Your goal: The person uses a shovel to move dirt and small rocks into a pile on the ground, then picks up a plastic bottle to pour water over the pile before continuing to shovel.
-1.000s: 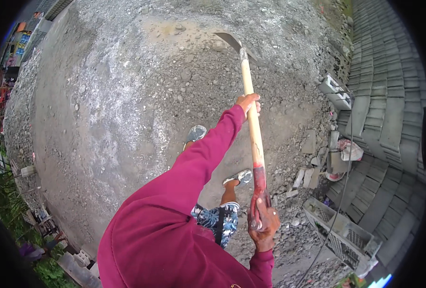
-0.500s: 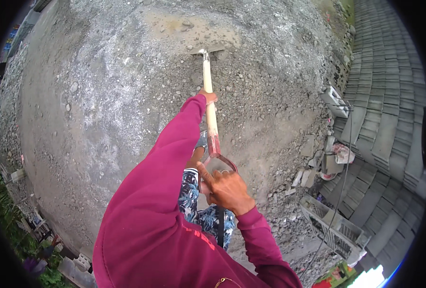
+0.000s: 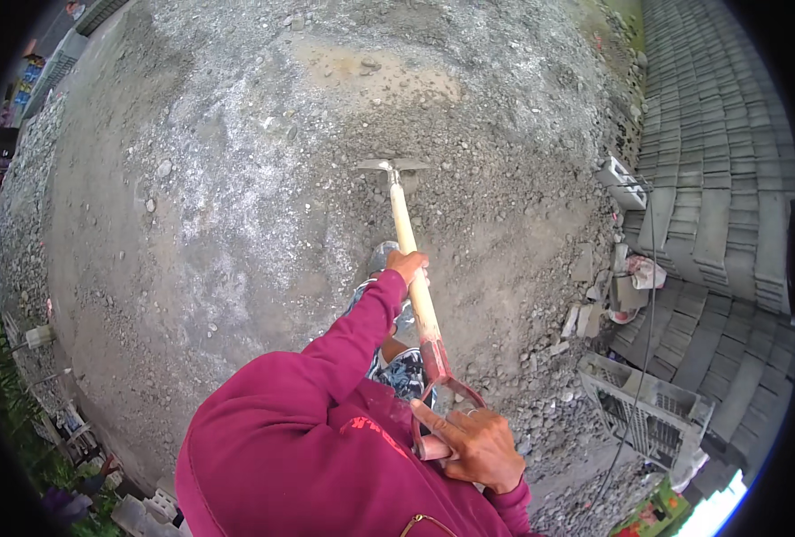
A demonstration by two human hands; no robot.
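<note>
Gravel ground (image 3: 236, 224) fills left and centre. Left hand (image 3: 408, 265) wrapped round the wooden shaft of a shovel (image 3: 412, 268), blade down in the gravel ahead. Right hand (image 3: 473, 443) closed on its red D-grip, forefinger out. Grey paving blocks (image 3: 719, 179) stacked at right, plastic crate (image 3: 648, 416) below.

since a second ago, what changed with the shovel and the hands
The shovel swung left and down: its blade, then raised and pointing up right, now meets the gravel ahead. The right hand came in toward the body with the red grip. The left hand stays on the shaft; the crate and roof tiles are unchanged.
</note>
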